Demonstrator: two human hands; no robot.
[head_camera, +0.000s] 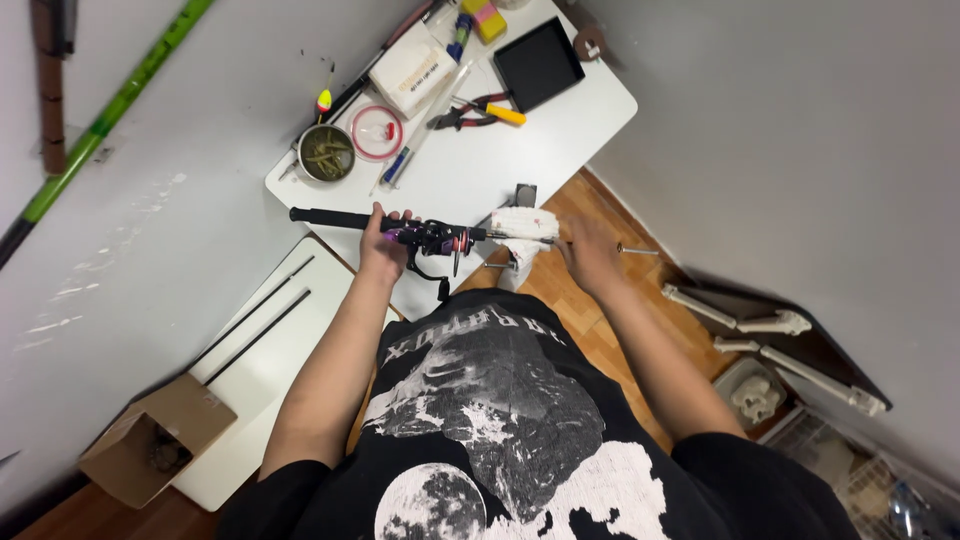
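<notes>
While the left hand (383, 243) clasps it, the fishing rod (440, 236) reaches the right hand (590, 255).

White box (412, 68) on table; brown carton (155, 438) on floor.

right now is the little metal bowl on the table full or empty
Not empty: the metal bowl on the white table holds greenish pieces covering its bottom. What they are, cannot tell.

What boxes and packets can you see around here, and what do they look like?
White box: on the white table, rectangular, with a printed top.
Cardboard box: on the floor at lower left, brown, open.
Yellow and pink packet: at the table's far edge, small and blocky.
Black tray: on the table, square and flat.
No screens or signs in view.
</notes>
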